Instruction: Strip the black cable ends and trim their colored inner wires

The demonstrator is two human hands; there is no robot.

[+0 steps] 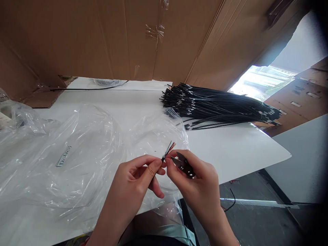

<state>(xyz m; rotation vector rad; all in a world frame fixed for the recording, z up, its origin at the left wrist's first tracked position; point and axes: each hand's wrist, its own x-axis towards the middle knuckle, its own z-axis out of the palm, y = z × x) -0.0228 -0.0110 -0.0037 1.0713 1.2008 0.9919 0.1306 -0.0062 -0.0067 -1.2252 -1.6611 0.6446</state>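
Note:
Near the table's front edge, my left hand (138, 179) pinches a black cable (163, 159) between thumb and fingers. Thin coloured wires (170, 148), red and green among them, fan out from its stripped end and point up. Close beside it, my right hand (201, 181) is closed around dark metal snips (185, 165), their blades apart and aimed left toward the cable. The thumb and index fingertip of that hand come together at the base of the wires; whether they grip them I cannot tell. Most of the cable below is hidden by the left hand.
A large bundle of black cables (217, 104) lies across the back right of the white table (230, 147). Crumpled clear plastic bags (84, 164) spread over the left and middle. A cardboard wall (115, 41) rises behind. Cable scraps (232, 200) lie on the floor at right.

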